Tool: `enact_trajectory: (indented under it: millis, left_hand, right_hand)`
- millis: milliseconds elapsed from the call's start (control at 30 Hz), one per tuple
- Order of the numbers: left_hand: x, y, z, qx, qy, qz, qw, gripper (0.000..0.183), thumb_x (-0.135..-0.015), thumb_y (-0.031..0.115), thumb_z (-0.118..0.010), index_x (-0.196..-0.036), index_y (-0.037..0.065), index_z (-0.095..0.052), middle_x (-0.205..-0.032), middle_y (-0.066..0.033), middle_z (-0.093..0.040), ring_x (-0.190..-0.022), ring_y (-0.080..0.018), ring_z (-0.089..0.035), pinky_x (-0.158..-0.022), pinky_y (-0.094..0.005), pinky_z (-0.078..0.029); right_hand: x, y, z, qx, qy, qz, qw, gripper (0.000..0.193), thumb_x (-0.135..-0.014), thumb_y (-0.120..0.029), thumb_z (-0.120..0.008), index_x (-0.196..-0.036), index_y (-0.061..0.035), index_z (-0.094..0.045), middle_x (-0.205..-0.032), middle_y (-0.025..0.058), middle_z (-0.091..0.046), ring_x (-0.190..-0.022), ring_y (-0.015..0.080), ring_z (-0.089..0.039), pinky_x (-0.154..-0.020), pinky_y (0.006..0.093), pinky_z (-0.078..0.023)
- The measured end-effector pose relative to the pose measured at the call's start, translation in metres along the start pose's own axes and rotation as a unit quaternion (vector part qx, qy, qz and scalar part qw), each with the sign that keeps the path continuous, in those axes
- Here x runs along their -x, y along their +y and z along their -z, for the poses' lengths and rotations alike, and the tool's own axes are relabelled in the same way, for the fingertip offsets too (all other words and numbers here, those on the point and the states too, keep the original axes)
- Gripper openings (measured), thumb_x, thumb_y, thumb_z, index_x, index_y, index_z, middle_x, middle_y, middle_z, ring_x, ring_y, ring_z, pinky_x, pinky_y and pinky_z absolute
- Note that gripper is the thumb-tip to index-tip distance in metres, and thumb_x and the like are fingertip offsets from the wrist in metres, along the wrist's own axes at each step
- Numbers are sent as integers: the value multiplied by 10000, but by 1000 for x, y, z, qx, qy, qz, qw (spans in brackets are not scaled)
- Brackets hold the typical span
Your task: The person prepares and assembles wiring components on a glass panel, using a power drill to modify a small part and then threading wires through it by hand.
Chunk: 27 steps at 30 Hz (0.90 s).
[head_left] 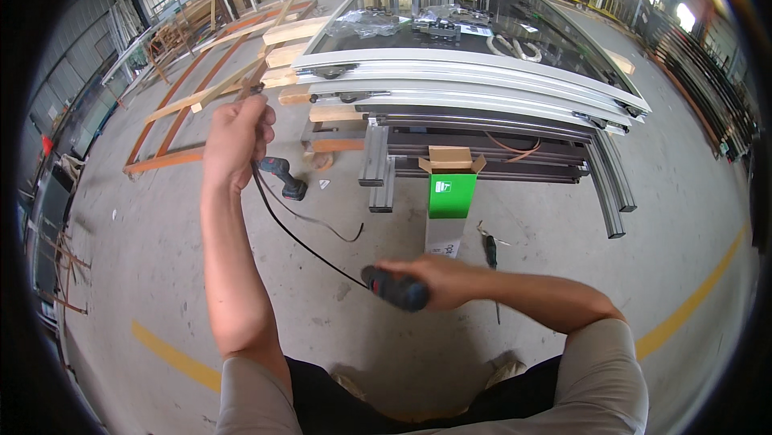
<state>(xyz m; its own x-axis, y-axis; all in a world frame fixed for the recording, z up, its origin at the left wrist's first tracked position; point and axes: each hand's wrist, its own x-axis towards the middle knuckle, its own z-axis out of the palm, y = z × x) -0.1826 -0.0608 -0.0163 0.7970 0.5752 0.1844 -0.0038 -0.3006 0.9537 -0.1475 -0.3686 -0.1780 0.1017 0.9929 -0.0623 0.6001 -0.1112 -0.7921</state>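
My left hand (238, 139) is raised at the left, fingers closed around a thin black strip (293, 235). The strip hangs from the fist and curves down toward my right hand; its far end passes behind the tool there. In my right hand (447, 281), held low at the middle, is a dark cordless drill (394, 288), slightly blurred. A second cordless drill (285, 178) lies on the floor just beyond my left wrist. A thin grey strip (322, 222) curls near it. Past my right hand stands an open green and white cardboard box (450, 194).
White-framed glass panels (474, 81) lie stacked on dark metal profiles (490, 149) and wooden blocks ahead. Clear plastic bags (366, 22) and hardware rest on the glass. A green-handled screwdriver (490, 250) is on the floor. Orange-brown frames (165, 133) lie left; dark profiles (696, 89) line the right.
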Motion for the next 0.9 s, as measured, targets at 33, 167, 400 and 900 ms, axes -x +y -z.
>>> enact_trajectory:
  millis: [33,167,400,900]
  left_hand:
    - [4,3,2,88,-19,5,996,306,-969,229,-490,-795,7,-610,-567,-41,-528,-445,-88,-408,-422,-234,-304]
    - [6,7,5,305,-116,-20,945,312,-985,256,-509,-873,-14,-619,-625,-20,-489,-545,-99,-424,-446,-246,-310]
    - [15,6,1,181,-156,-82,968,259,-966,119,-529,-1033,-102,-646,-999,-157,-683,-884,-212,-658,-813,-309,-532]
    - [7,-3,-33,252,-166,-199,932,243,-970,99,-526,-999,-96,-667,-1113,-121,-690,-910,-143,-644,-792,-290,-553]
  right_hand:
    - [-8,-1,-18,87,-52,-80,992,754,-793,-77,-689,-1474,-137,-370,-1227,192,-607,-1087,386,-611,-905,455,-498]
    - [-21,90,-121,260,-109,-121,952,705,-793,-135,-694,-1435,-163,-405,-1089,217,-599,-1021,374,-617,-846,463,-490]
    - [-12,172,-205,345,-5,-106,932,631,-804,-115,-666,-1399,-163,-459,-1135,217,-573,-1021,371,-602,-876,471,-470]
    - [-127,-108,83,-115,426,161,883,168,-917,-138,-641,-863,16,-602,-755,129,-622,-679,221,-602,-641,331,-485]
